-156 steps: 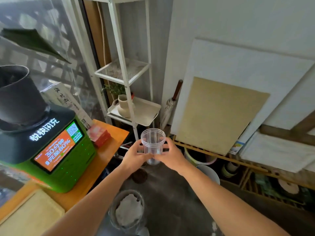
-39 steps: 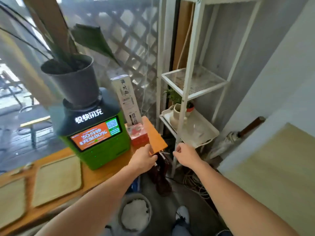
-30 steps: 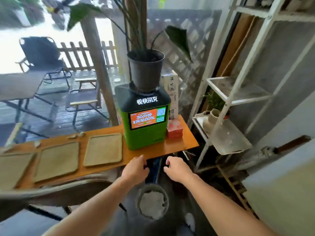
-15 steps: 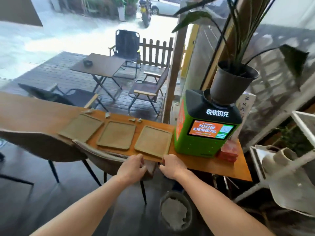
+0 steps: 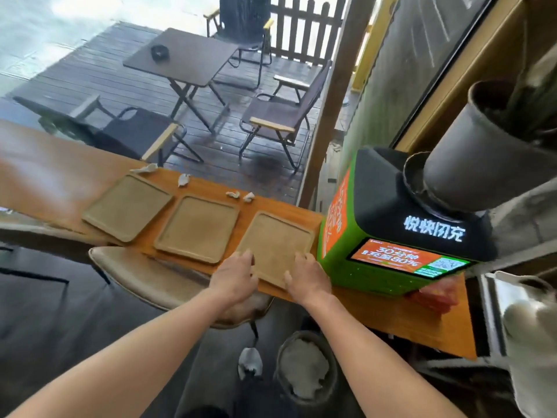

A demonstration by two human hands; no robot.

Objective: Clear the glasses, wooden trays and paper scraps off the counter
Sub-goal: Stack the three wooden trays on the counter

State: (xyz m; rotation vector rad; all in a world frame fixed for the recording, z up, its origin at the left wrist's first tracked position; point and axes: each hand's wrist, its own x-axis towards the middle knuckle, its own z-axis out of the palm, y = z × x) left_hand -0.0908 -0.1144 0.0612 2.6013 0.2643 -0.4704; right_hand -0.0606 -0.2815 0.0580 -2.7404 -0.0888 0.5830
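Three wooden trays lie in a row on the orange wooden counter [image 5: 99,176]: a left tray [image 5: 128,206], a middle tray [image 5: 197,227] and a right tray [image 5: 277,242]. My left hand [image 5: 236,276] rests on the near left corner of the right tray, fingers spread. My right hand [image 5: 307,279] lies on its near right corner, fingers reaching over the edge. Several crumpled paper scraps sit along the counter's far edge: one [image 5: 146,168], another [image 5: 183,179], and a pair [image 5: 241,196]. No glasses are in view.
A green charging kiosk [image 5: 391,236] with a black top stands right of the trays, a grey plant pot [image 5: 482,146] on it and a red box [image 5: 434,294] at its right. A beige chair back [image 5: 156,279] is under the counter edge. A bin [image 5: 306,366] sits on the floor.
My view has swung left from the shelf to the counter. The cup I held earlier is gone from my hands. Both hands have moved forward onto the right tray's near edge.
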